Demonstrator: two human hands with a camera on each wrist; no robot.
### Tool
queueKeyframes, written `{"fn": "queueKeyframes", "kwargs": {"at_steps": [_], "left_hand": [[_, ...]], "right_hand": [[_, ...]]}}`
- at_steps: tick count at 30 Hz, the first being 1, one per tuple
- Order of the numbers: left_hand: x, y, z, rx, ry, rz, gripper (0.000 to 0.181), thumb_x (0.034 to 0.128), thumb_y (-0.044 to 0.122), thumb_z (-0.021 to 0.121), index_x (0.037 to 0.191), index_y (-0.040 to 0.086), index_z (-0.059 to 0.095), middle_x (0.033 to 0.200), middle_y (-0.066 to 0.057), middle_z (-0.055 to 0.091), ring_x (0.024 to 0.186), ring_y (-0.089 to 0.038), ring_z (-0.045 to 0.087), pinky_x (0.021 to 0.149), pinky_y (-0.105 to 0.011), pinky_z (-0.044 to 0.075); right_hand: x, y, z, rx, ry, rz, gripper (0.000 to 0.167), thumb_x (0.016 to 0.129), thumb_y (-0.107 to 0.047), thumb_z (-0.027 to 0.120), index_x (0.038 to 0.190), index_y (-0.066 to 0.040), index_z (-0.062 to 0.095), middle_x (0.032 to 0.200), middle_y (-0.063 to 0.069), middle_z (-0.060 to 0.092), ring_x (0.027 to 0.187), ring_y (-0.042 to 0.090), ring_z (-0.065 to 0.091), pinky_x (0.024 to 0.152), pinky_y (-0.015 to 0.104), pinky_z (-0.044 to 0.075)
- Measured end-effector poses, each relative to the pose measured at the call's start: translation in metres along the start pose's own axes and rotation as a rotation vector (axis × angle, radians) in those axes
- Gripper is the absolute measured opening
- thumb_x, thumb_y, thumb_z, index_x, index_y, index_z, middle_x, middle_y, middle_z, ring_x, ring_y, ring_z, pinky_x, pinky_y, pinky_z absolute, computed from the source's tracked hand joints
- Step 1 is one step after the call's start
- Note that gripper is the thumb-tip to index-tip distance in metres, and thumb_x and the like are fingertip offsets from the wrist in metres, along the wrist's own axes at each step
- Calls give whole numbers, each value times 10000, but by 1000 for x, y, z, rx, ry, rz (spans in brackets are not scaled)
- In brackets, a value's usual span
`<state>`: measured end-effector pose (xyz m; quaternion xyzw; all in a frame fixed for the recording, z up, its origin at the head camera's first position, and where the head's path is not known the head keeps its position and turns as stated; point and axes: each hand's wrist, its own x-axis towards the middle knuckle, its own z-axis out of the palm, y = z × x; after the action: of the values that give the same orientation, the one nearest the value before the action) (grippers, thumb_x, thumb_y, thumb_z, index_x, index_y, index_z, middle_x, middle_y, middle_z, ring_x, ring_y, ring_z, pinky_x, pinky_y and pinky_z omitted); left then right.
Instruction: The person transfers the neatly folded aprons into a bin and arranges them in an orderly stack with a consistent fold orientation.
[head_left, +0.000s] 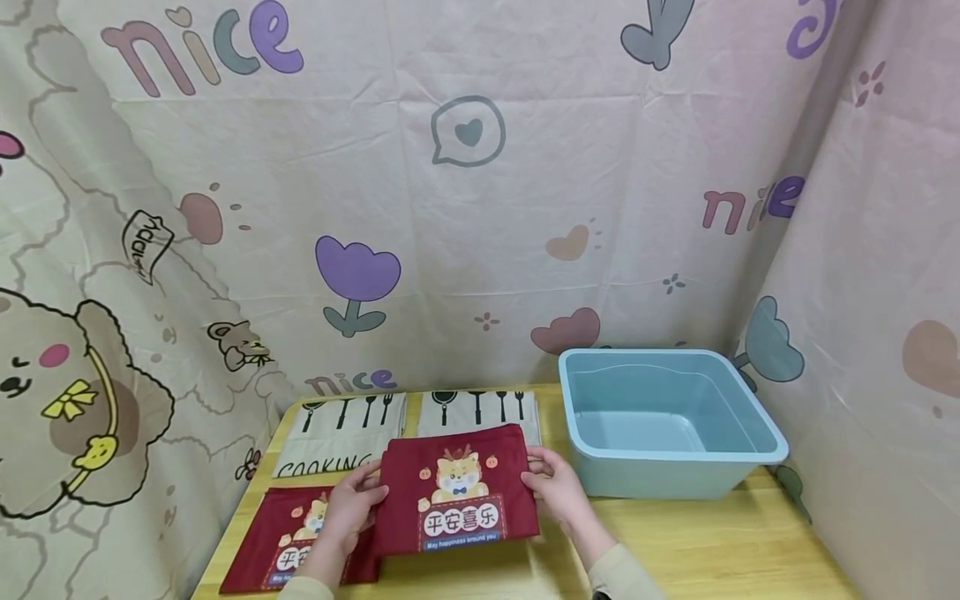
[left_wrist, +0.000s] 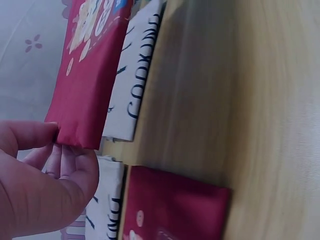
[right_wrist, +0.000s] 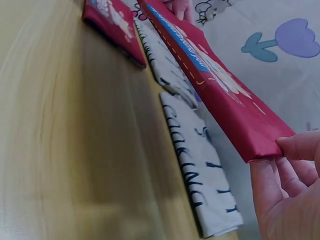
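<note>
Both hands hold a folded dark red cloth [head_left: 405, 500] up off the table, one at each side edge. Its front carries a cartoon dog print with Chinese characters. At the left edge, the left hand [head_left: 350, 508] pinches it between thumb and fingers, as the left wrist view also shows with the cloth's corner [left_wrist: 85, 115]. My right hand [head_left: 557, 487] pinches the right edge, thumb on top and fingers beneath. A second folded red cloth [head_left: 255, 542] with the same print lies on the table at the front left, partly behind the left forearm.
Two folded white cloths printed with black utensils, a left one [head_left: 330, 437] and a right one [head_left: 495, 412], lie along the table's back. At the right stands a light blue plastic basin [head_left: 675, 479]. The wooden table [head_left: 675, 542] is enclosed by printed curtains [head_left: 480, 217].
</note>
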<state>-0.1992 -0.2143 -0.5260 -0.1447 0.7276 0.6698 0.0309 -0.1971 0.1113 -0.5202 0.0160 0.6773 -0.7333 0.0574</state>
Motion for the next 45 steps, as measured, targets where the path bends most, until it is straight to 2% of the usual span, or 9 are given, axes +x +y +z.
{"fn": "queueKeyframes", "kwargs": {"at_steps": [7,15,21,23,26,29,31,39,45], "left_hand": [[-3,17,-3,-35,-19,49,546,924,-34,612,1445,-32,448,1054,-53,652,816,-155,646,682,-331,544],[-5,34,-5,-81,-33,68,575,930,-34,604,1472,-24,411,1034,2,649,797,-112,639,657,-289,541],[-6,45,-5,-34,-24,66,550,932,-5,607,1462,46,466,1033,19,643,641,-109,582,463,-239,387],[-6,48,-4,-34,-28,68,547,933,-3,603,1461,65,473,1040,10,640,631,-127,591,436,-241,337],[-7,51,-2,-48,-37,82,544,939,-15,590,1464,62,469,1079,-22,637,720,-148,640,487,-247,433],[-8,56,1,-64,-43,101,536,946,-27,583,1464,43,465,1125,-68,630,827,-157,651,630,-287,536],[-8,60,4,-71,-46,111,533,949,-33,582,1464,30,461,1143,-89,621,856,-152,642,708,-310,557],[-7,78,18,-129,-84,157,542,937,-65,579,1461,5,455,1093,-59,626,830,-125,637,701,-290,548],[-6,81,34,-186,-103,167,544,921,-85,590,1446,-5,472,1055,-45,635,817,-118,633,690,-280,542]], "right_hand": [[-1,-18,2,28,-17,-16,473,936,62,575,1386,103,434,1021,157,598,761,198,657,670,454,590],[0,-38,3,25,0,-53,471,925,67,588,1379,87,464,1011,149,615,770,191,653,683,454,590],[1,-51,0,38,0,-58,462,926,70,585,1374,76,474,1006,150,611,764,195,655,664,430,592],[1,-55,-1,35,7,-57,459,928,68,588,1374,69,481,1012,156,613,754,199,659,653,422,592],[0,-59,-4,27,19,-54,455,924,63,598,1368,57,495,1021,155,616,750,199,657,645,414,592],[1,-62,-8,13,32,-55,443,921,60,603,1355,43,515,1020,144,619,767,192,647,648,411,590],[2,-64,-11,7,35,-63,439,918,62,603,1349,38,524,1016,141,616,781,191,640,657,423,590],[1,-77,-27,-4,51,-79,450,927,68,590,1369,34,511,1006,139,601,783,191,641,651,383,591],[-3,-85,-43,-29,75,-80,458,935,56,589,1382,40,492,1020,133,589,784,170,630,644,348,586]]}}
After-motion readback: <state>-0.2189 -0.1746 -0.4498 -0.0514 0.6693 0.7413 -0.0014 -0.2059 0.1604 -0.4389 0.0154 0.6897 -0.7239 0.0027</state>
